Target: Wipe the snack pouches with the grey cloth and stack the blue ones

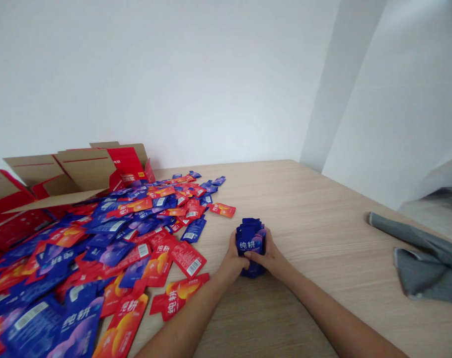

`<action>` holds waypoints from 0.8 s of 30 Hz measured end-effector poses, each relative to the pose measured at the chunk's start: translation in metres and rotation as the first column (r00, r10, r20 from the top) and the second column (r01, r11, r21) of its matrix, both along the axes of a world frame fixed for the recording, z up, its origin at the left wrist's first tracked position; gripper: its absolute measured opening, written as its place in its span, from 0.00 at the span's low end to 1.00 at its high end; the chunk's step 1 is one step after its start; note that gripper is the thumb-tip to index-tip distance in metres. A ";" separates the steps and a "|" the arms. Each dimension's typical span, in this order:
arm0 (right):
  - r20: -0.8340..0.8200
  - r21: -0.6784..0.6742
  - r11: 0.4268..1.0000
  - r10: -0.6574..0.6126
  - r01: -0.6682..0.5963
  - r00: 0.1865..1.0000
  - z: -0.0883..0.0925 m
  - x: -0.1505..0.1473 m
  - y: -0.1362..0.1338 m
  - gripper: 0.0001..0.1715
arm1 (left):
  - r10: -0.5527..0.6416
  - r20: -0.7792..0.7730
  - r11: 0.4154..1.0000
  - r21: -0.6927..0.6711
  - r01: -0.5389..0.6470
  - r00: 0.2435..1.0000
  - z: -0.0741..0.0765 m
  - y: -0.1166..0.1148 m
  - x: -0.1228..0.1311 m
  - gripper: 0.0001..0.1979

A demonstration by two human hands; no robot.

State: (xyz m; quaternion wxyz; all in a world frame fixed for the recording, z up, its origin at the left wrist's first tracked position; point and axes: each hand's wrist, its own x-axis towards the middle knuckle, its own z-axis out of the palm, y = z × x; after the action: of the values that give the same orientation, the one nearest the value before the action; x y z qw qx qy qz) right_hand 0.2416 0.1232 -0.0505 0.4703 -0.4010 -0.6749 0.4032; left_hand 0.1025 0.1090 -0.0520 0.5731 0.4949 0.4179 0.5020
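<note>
A stack of blue pouches (250,244) with white lettering is held upright at the middle of the wooden table, its pouches pressed together. My left hand (236,256) wraps around the stack's left side, and my right hand (268,253) wraps around its right side. Both thumbs lie across the front pouch, while most of the other fingers are hidden behind the stack. Nearest to my left forearm lies a red pouch (181,297) with an orange picture.
A wide heap of loose red and blue pouches (136,233) covers the table's left side. Behind it stand open red cardboard boxes (86,169) with brown flaps raised. A grey cloth (430,273) lies on the right part of the wooden table (311,223). A white wall rises behind.
</note>
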 end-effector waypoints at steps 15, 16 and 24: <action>-0.031 -0.018 0.997 -0.077 0.077 0.997 0.000 -0.008 -0.004 0.37 | 0.227 -0.145 0.922 0.352 -0.164 0.963 0.002 -0.016 0.014 0.40; -0.020 -0.040 0.997 -0.067 0.066 0.998 -0.001 -0.008 -0.003 0.35 | 0.214 -0.148 0.932 0.328 -0.157 0.965 0.002 -0.015 0.013 0.41; -0.021 -0.054 0.989 -0.136 0.134 0.991 -0.006 -0.011 -0.002 0.36 | 0.056 -0.093 0.962 0.270 -0.029 0.994 0.008 -0.017 0.015 0.48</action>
State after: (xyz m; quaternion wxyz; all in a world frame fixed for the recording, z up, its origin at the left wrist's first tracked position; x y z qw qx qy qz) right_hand 0.2306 0.1217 -0.0568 0.4938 -0.4531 -0.6296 0.3929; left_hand 0.1175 0.0925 -0.0437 0.4682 0.5833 0.3846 0.5410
